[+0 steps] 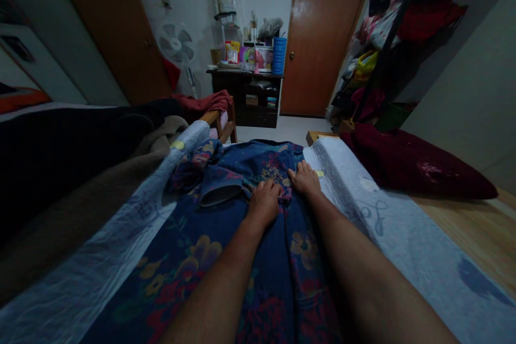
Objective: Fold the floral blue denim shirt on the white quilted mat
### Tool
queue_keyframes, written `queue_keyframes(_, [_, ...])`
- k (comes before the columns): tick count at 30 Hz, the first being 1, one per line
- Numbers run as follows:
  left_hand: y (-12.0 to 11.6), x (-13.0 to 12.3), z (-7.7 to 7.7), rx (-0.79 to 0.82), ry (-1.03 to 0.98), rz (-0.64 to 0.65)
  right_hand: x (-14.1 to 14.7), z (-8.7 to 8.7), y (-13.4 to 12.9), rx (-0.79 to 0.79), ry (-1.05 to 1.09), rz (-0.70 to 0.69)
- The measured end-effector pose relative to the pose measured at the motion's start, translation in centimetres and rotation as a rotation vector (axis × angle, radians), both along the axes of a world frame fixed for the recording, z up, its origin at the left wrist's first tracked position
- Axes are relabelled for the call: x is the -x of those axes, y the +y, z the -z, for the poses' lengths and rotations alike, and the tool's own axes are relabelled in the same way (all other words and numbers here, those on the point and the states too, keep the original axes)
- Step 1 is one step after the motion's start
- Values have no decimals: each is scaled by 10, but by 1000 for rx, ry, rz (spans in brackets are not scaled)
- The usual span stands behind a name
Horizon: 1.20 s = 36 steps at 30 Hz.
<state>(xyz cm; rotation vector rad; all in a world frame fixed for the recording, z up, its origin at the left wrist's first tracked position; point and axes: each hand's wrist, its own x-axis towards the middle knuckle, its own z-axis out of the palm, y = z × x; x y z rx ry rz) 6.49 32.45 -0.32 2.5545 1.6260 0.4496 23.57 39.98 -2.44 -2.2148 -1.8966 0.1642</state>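
A dark blue floral garment point(237, 226), probably a dress, lies lengthwise in front of me on a pale printed bed sheet point(346, 172). Its short sleeve point(221, 183), with a wide cuff opening, is on the left; a bunched part lies beyond it. My left hand point(266, 201) rests on the upper part of the garment, fingers slightly bent over the cloth. Just right of it, my right hand point(306, 177) presses flat with fingers spread at the garment's right edge. Small folds show between the two hands.
To the left lie a brown blanket point(141, 166) and dark cloth. A maroon cushion point(419, 164) sits at right on a wooden surface point(471, 231). Beyond the bed stand a white fan point(177, 43), a dark cabinet point(248, 99) with items on top, and a wooden door point(314, 37).
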Motion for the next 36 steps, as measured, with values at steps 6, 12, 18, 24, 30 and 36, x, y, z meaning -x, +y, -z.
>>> queue_keyframes(6, [0,-2,0,-6,9,-5,1,-2,-14,30,-22,19])
queue_keyframes(12, [0,-2,-1,19,-18,-8,8,-5,-54,49,-64,-14])
queue_keyframes(18, [-1,1,-6,38,-31,-30,21,-12,-83,117,-73,-8])
queue_keyframes(24, [-2,6,-5,17,-10,-164,36,-4,-103,-39,-82,45])
queue_keyframes(30, [3,13,-9,-17,32,-257,31,-3,-101,-52,-7,-24])
queue_keyframes(36, [3,15,-14,42,39,-320,28,-6,-98,-82,134,-155])
